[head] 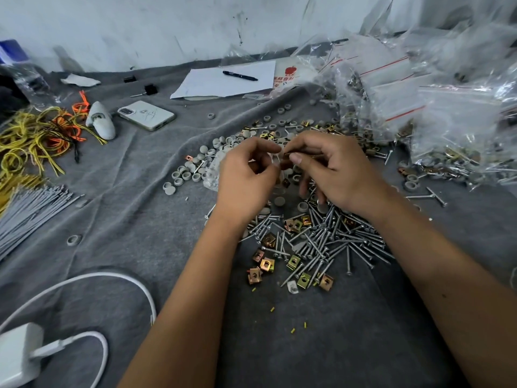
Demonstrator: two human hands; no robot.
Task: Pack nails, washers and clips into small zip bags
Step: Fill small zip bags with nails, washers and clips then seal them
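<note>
While both hands meet over a grey felt-covered table [117, 191], the head camera looks down at a sorting job in progress. The left hand [246, 175] pinches a small clear plastic zip bag [272, 161] between curled thumb and fingertips, holding its mouth up. The right hand [333, 172] pinches a thin dark metal nail [291, 154] between thumb and forefinger; its remaining fingers curl loosely downward. The nail lies roughly level, its long axis running left to right, with the leading end pointing left at the bag's opening and just touching it. Which end is the head cannot be told.

Below the hands lies a heap of silver nails [321, 242] mixed with brass-coloured square clips [267, 265], and further back a scatter of round grey washers [184, 175]. Filled clear bags [461, 127] pile up at the far right.

To do this step well, the bag mouth should probably be held wide and steady while the nail slides in lengthwise, so its tip does not pierce the film.
</note>
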